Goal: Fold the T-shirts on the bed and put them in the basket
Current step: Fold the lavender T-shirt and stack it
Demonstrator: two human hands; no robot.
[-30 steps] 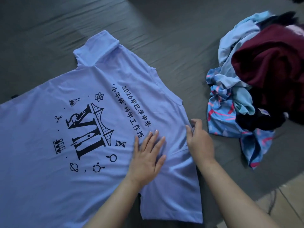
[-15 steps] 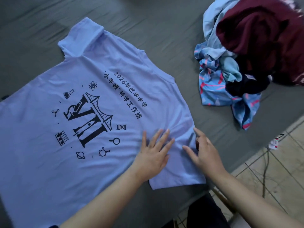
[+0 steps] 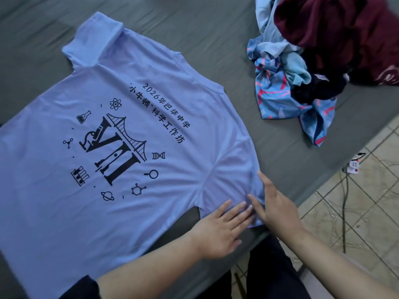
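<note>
Fingers (image 3: 234,212) flat on T-shirt (image 3: 121,134) sleeve

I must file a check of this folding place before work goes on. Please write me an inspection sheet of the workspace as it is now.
Surface: grey bed sheet, lightly wrinkled.
Job's things: light blue T-shirt spread flat, black print up, not yet folded; basket not seen.
Clutter: pile of unfolded clothes at the far right of the bed, maroon, pale blue and patterned pieces tangled.
Hands: left hand flat on the near sleeve; right hand open at the sleeve's edge, holding nothing.
Cables: thin cable and white plug strip on the floor.
Surroundings: tiled floor beside the bed.
</note>
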